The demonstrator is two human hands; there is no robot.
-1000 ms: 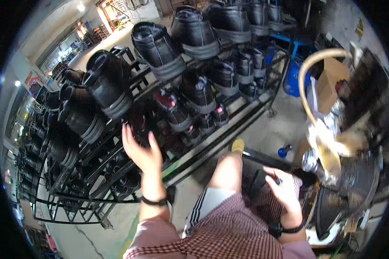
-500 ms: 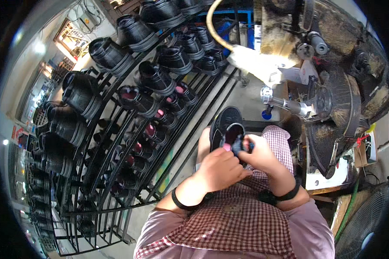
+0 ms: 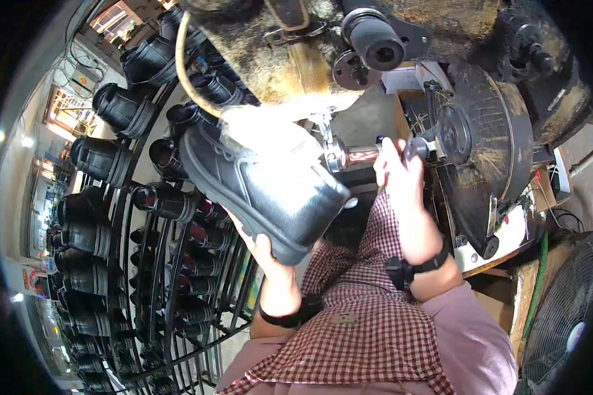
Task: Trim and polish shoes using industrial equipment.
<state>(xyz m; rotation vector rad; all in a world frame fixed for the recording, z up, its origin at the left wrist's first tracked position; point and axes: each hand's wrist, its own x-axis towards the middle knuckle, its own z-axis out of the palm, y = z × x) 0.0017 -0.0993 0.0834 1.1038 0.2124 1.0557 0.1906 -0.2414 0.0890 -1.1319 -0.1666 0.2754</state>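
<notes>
A black leather shoe (image 3: 270,191) with a thick ridged sole is raised before me, tilted, its toe up and to the left. My left hand (image 3: 267,253) grips it from below at the sole near the heel, with the thumb on the sole's edge. Glare from a lamp (image 3: 270,131) washes out part of the upper. To the right of the shoe, my right hand (image 3: 400,172) is at the machine's metal arm (image 3: 362,155), its fingers bent around it. Part of the arm is hidden behind those fingers. The shoe's opening faces away from view.
The worn machine body (image 3: 296,69) looms above, with a large dark wheel (image 3: 487,125) at right. A black rack (image 3: 168,309) holding several black shoes stands at left. A fan (image 3: 566,336) is at lower right, beside a green hose (image 3: 537,296).
The shoe has come up from my lap toward the lamp in my left hand. My right hand has left the shoe's opening and moved up to the machine's arm. The view has shifted closer to the machine.
</notes>
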